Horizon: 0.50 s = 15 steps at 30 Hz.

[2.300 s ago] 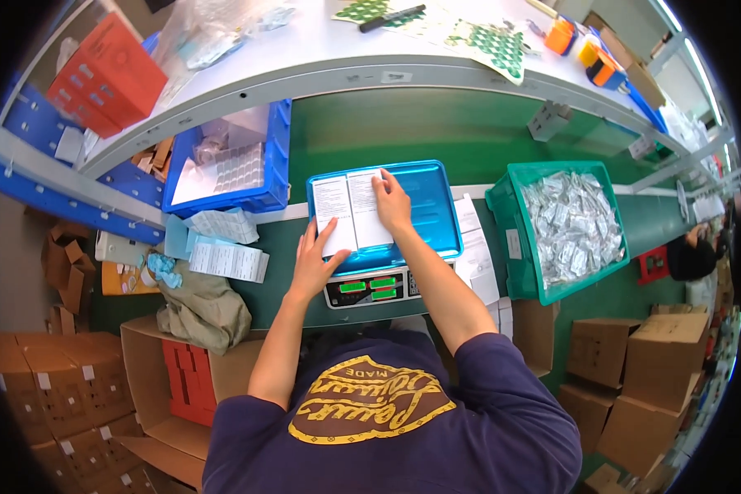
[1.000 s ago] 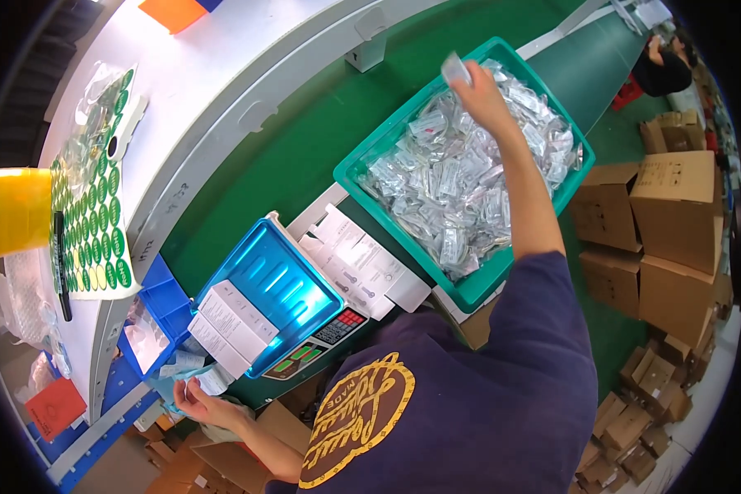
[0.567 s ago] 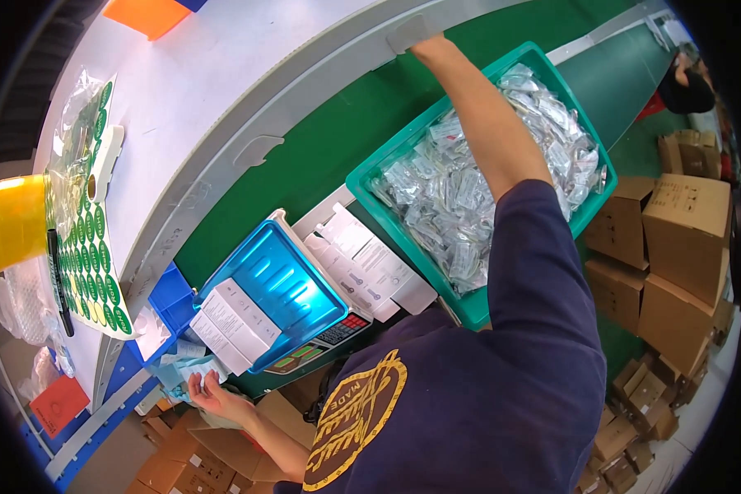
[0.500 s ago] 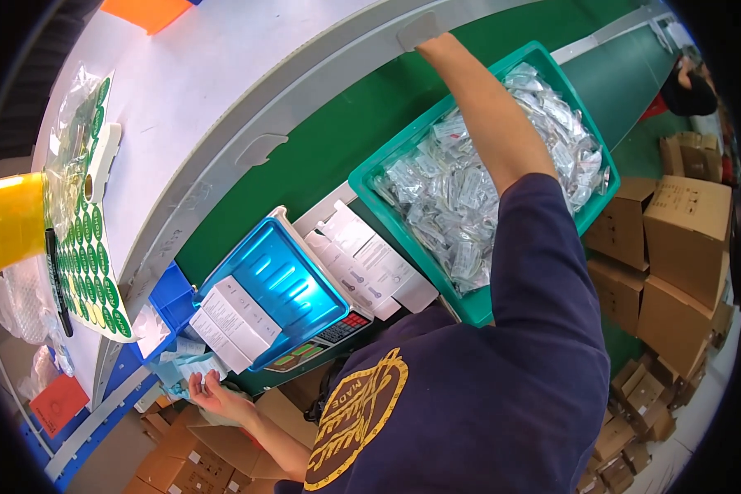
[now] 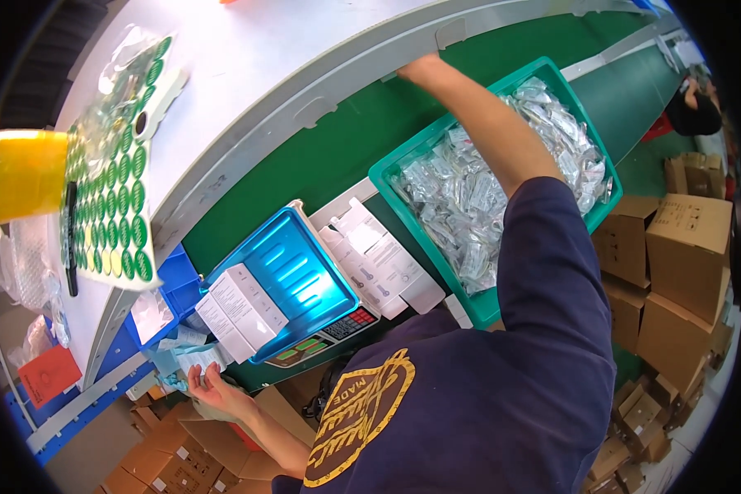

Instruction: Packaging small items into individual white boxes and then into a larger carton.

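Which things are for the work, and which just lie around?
Probably work:
white printed boxes
shiny blue scale tray
green plastic crate, clear plastic packets

Maybe lying about:
black marker pen
sheet of green oval stickers
brown cardboard cartons

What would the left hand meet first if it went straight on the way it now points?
Probably the light-blue sheet, which appears just ahead of the left hand's fingers. Depth is unclear, so the hand might pass above it.

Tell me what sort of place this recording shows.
Probably a packing area in a workshop or warehouse: a digital scale bearing white cartons, a green crate filled with small clear packets, and brown cardboard boxes stacked at the right suggest it.
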Each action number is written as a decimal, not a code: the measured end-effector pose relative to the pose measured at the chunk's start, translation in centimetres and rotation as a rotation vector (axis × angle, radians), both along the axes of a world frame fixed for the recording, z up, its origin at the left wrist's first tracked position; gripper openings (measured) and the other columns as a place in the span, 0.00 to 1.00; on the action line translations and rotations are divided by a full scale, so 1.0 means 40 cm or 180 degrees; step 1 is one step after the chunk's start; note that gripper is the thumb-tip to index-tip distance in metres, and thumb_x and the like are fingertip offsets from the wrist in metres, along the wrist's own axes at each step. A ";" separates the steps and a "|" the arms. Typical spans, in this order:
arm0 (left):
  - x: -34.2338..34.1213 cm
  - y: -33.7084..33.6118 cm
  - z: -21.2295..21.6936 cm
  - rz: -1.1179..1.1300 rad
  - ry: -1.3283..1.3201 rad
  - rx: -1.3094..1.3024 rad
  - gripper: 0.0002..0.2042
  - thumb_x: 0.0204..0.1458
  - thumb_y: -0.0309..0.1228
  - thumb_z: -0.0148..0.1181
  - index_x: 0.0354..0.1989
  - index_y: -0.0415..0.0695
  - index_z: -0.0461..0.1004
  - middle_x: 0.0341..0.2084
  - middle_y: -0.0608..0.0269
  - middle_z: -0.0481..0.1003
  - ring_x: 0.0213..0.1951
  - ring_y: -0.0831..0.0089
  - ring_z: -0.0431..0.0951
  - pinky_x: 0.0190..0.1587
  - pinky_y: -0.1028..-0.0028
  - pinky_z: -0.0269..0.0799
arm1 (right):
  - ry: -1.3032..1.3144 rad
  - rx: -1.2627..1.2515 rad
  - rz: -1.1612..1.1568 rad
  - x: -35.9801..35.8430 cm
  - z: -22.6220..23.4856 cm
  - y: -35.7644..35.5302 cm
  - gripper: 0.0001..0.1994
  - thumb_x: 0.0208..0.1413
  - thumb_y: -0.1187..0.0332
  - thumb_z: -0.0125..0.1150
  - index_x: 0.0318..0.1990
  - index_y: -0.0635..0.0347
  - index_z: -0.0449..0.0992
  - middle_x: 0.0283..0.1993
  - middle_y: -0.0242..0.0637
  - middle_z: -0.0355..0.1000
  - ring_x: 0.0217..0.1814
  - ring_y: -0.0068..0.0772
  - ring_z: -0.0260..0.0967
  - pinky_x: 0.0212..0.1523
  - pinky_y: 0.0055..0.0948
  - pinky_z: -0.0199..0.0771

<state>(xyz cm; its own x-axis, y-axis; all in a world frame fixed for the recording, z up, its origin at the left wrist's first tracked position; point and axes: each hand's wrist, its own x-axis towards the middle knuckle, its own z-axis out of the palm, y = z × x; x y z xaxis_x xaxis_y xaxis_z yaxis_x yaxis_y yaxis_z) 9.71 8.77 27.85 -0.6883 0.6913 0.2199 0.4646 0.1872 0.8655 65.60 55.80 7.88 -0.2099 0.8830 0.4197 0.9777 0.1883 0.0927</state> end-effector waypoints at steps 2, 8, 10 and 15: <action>0.000 -0.022 0.009 0.0061 0.0043 0.0043 0.17 0.59 0.28 0.54 0.55 0.37 0.61 0.51 0.54 0.65 0.46 0.69 0.72 0.53 0.70 0.69 | -0.0017 0.0097 0.0006 -0.067 0.058 -0.037 0.12 0.50 0.67 0.57 0.43 0.50 0.80 0.43 0.35 0.78 0.44 0.40 0.75 0.45 0.36 0.74; 0.046 -0.014 0.046 -0.0639 0.0234 0.0604 0.16 0.59 0.25 0.52 0.54 0.35 0.62 0.51 0.55 0.67 0.46 0.68 0.73 0.53 0.70 0.68 | -0.0122 0.0302 0.0529 -0.239 0.367 -0.409 0.11 0.46 0.68 0.56 0.38 0.48 0.80 0.33 0.27 0.77 0.48 0.30 0.70 0.47 0.34 0.66; 0.096 -0.008 0.041 -0.1095 0.0134 0.0736 0.18 0.57 0.23 0.54 0.55 0.36 0.62 0.51 0.55 0.67 0.48 0.67 0.73 0.55 0.69 0.67 | 0.0184 0.0286 0.0535 -0.314 0.479 -0.561 0.11 0.46 0.71 0.53 0.37 0.51 0.78 0.37 0.28 0.75 0.47 0.31 0.68 0.48 0.34 0.65; 0.248 0.079 0.107 -0.2775 0.0993 0.0228 0.35 0.42 0.26 0.70 0.61 0.40 0.60 0.59 0.46 0.64 0.60 0.52 0.66 0.64 0.58 0.58 | 0.0548 0.0018 0.0950 -0.463 0.623 -0.855 0.10 0.46 0.71 0.54 0.37 0.54 0.75 0.34 0.29 0.74 0.46 0.31 0.67 0.50 0.37 0.61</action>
